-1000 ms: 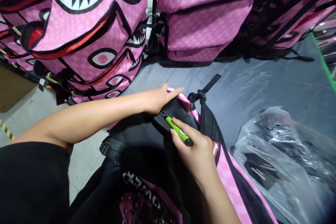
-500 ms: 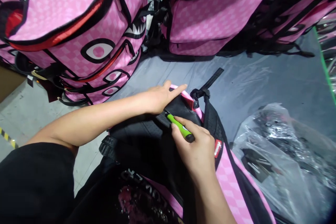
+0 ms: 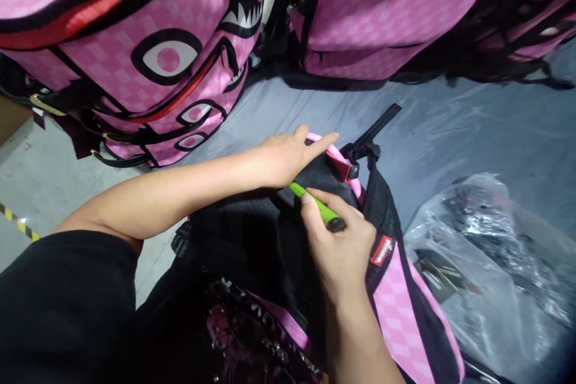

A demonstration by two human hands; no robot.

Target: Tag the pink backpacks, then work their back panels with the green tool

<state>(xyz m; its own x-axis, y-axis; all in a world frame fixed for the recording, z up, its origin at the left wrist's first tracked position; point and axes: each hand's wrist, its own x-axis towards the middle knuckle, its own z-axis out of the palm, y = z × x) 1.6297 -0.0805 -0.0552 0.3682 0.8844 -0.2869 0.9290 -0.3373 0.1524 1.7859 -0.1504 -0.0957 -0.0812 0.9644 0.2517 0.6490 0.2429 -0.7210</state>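
Observation:
A black-and-pink backpack (image 3: 270,228) lies on the table in front of me. My left hand (image 3: 288,156) grips its far pink-trimmed edge, one finger stretched along the trim and the others partly hidden behind the bag. In my right hand (image 3: 339,240) is a tool with a bright green handle (image 3: 326,211) and a dark butt end. It slants up and left towards the heel of my left hand, and its tip is hidden there. Close to the tool are a red tab (image 3: 341,169) on the trim and a black shoulder strap (image 3: 382,204) with a red label (image 3: 382,251).
Pink checkered backpacks with eyes and teeth (image 3: 166,60) stand at the back left. Another pink backpack (image 3: 360,18) stands behind. Clear plastic bags (image 3: 486,264) lie on the grey table cover (image 3: 432,132) at right. Yellow-black tape (image 3: 18,222) marks the floor at left.
The view has shifted, so the far backpacks sit higher. Both hands and the bag edge appear slightly further right and up. The tool's thin tip, visible before, is now hidden by my left hand.

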